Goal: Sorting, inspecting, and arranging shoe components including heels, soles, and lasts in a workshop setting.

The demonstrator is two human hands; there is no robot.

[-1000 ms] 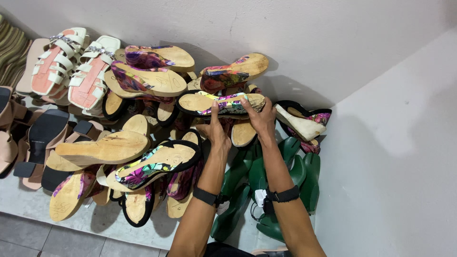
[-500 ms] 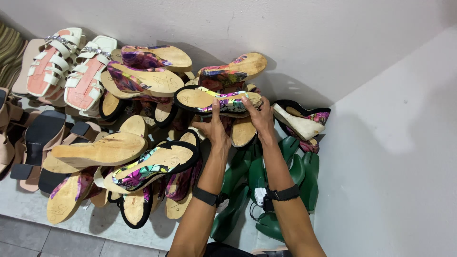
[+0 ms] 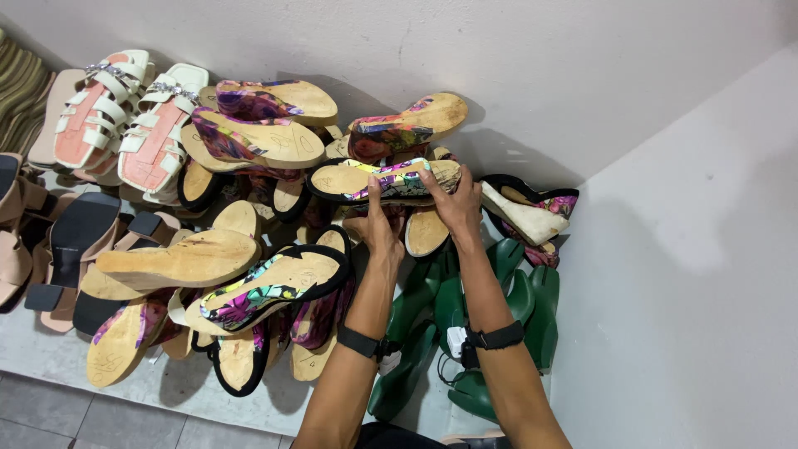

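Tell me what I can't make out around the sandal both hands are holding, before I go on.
Head view only:
- Floral wedge sandal: its underside, turned away from the camera.
- Left hand and right hand: palms hidden, seen from the back.
- Green shoes: count and shape, partly covered by both forearms.
- Beige sandals: cut off by the left edge.
- Lower shoes in the pile: buried under others.

floral-strapped tan sandal (image 3: 378, 180), green shoes (image 3: 465, 308)

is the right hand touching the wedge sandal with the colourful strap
Touching. The head view shows the right hand with fingers laid over the heel end of the wedge sandal, while the left hand grips its middle.
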